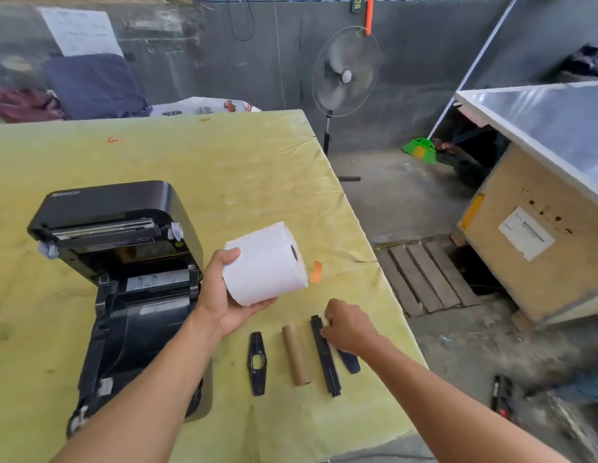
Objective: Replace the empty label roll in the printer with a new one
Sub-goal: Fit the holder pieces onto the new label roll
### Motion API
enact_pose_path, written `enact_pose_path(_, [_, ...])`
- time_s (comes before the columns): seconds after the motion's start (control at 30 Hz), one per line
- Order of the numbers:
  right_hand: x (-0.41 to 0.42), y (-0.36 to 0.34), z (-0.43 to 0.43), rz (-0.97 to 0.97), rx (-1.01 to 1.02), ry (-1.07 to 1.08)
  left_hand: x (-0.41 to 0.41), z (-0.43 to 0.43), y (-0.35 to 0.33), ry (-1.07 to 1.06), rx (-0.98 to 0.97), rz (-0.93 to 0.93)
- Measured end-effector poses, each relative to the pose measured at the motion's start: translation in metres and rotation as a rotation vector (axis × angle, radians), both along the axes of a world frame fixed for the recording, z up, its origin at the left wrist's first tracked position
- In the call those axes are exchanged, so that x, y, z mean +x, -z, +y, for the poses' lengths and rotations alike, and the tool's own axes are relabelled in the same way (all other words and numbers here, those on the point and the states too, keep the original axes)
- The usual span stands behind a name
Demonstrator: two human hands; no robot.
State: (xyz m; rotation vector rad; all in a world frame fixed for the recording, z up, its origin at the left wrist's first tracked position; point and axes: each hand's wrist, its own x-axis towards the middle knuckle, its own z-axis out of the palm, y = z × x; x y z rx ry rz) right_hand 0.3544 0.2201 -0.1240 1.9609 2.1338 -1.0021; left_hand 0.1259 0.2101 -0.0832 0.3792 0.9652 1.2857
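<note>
The label printer (pixel 124 282) sits at the left of a table covered in yellow-green cloth (pixel 224 168). It is black, its lid swung up and back, and its roll bay lies open with no roll in it. Just to the right of the printer, the left hand (pixel 224 295) is raised above the cloth, palm up, with the thumb over the top and the fingers cupped beneath a new white label roll (pixel 265 264). The roll is held on its side, clear of the table, with its dark core hole facing right and slightly away.

Below that hand, on the cloth near the table's front edge, a flat black roll guide (pixel 256 362) with a hole in its middle lies lengthwise. Just beside it to the right lies the empty brown cardboard core (pixel 296 354), also lengthwise and apart from the guide. Next comes a long black spindle (pixel 326 355), close to the core but not touching it.

The right hand (pixel 349 325) reaches down onto the far end of the spindle, fingers curled at it; whether they are closed around it cannot be told, since the back of the hand hides the fingertips. A second black guide (pixel 351 360) shows partly under that wrist. A small orange scrap (pixel 316 271) lies on the cloth near the roll.
</note>
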Motion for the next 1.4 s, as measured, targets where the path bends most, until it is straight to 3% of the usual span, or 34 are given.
enact_pose_path(0.17, [-0.013, 0.008, 0.006, -0.049, 0.015, -0.152, 0.002, 0.005, 0.001, -0.052, -0.008, 0.002])
enact_pose_path(0.37, [-0.019, 0.016, 0.005, -0.045, 0.063, -0.167, 0.003, 0.014, -0.002, -0.052, -0.016, 0.004])
enact_pose_path(0.6, [-0.021, -0.001, 0.016, 0.023, 0.048, 0.011, -0.006, 0.024, -0.015, 0.011, 0.006, -0.034])
enact_pose_path(0.67, [-0.017, -0.023, 0.03, 0.179, 0.042, 0.203, -0.011, 0.025, -0.02, 0.031, 0.003, -0.042])
enact_pose_path(0.77, [-0.003, -0.07, 0.05, 0.624, 0.043, 0.576, -0.018, 0.027, -0.029, 0.058, -0.002, -0.047])
enact_pose_path(0.87, [0.006, -0.121, 0.06, 1.022, 0.234, 0.814, -0.025, 0.029, -0.038, 0.086, 0.013, -0.054])
enact_pose_path(0.97, [-0.002, -0.153, 0.055, 1.337, 0.429, 0.917, -0.027, 0.033, -0.044, 0.098, 0.028, -0.067])
enact_pose_path(1.4, [-0.04, -0.16, 0.026, 1.303, 0.703, 0.955, -0.026, 0.041, -0.053, 0.154, 0.055, -0.075])
